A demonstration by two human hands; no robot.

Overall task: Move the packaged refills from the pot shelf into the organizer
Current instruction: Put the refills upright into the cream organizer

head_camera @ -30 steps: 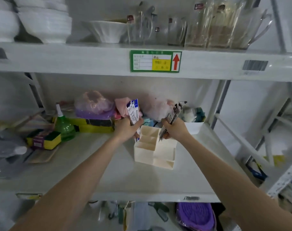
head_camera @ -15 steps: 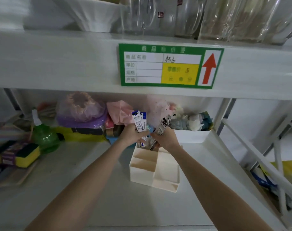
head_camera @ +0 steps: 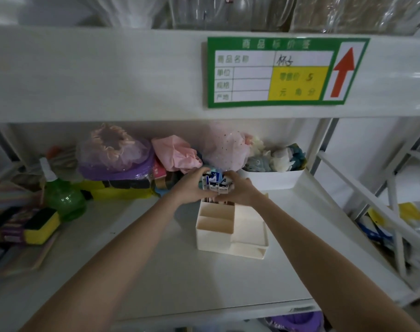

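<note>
1. Packaged refills (head_camera: 215, 182), blue-and-white packs, stand bunched together at the back compartment of the cream organizer (head_camera: 230, 230) on the white shelf (head_camera: 156, 271).
2. The left hand (head_camera: 192, 186) has its fingers curled round the bunch from the left.
3. The right hand (head_camera: 238, 190) grips it from the right.
4. A green spray bottle (head_camera: 62, 200) stands well apart at left.

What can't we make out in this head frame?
- Lower ends of the refill packs: hidden by the left hand and right hand; whether they sit in the organizer is unclear.
- Pack print: too small and blurred.
- Glassware on the upper shelf: cut off by the top edge.
</note>
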